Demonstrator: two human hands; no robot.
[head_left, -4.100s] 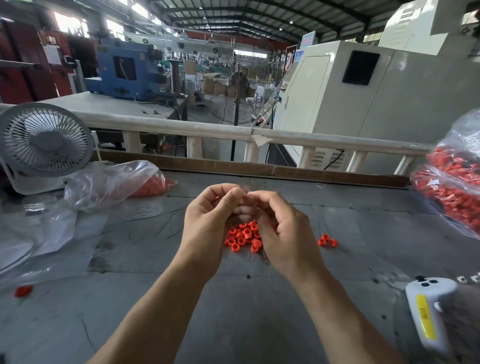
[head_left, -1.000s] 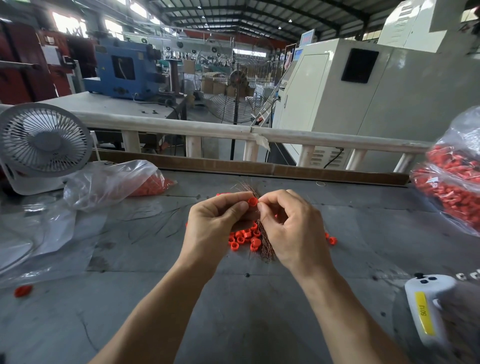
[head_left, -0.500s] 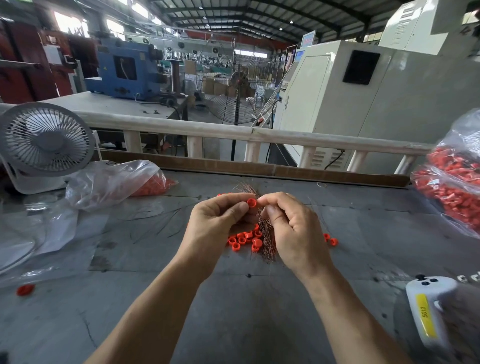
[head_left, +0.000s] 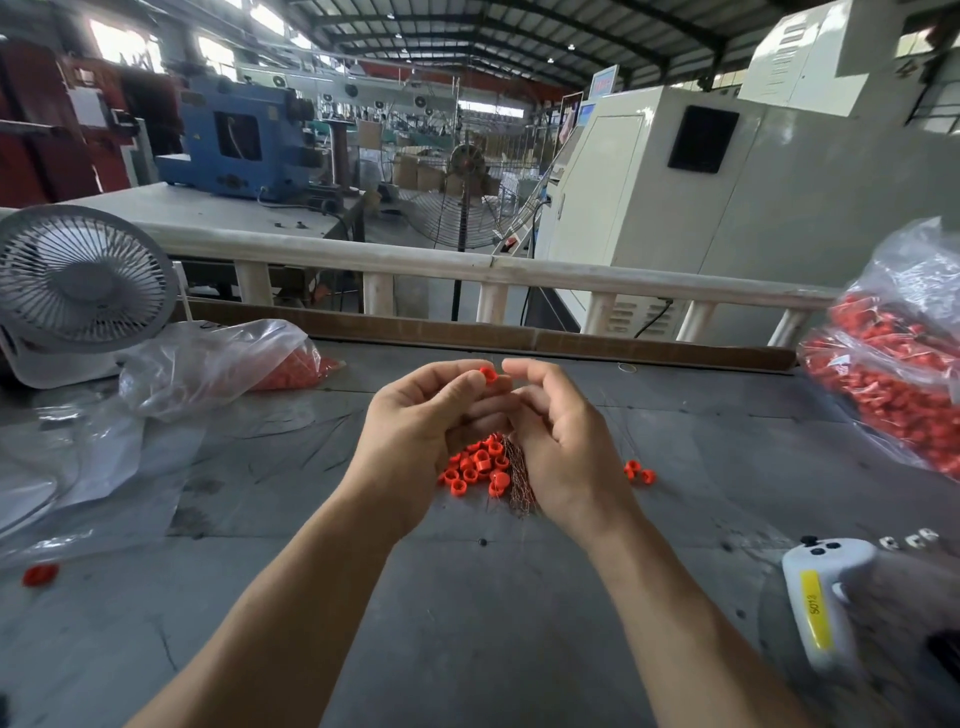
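Red ring (head_left: 488, 374), small and round, pinched in left hand (head_left: 415, 431); right hand (head_left: 563, 447) grips wires (head_left: 517, 480).

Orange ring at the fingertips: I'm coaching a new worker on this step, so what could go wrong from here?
The orange ring is pinched only at the fingertips of the left hand. A slip would probably drop it among the loose rings on the table, where it is hard to tell apart. The thin wire bundle sticks out below the grip of the right hand, so strands might slide out or bend during threading.
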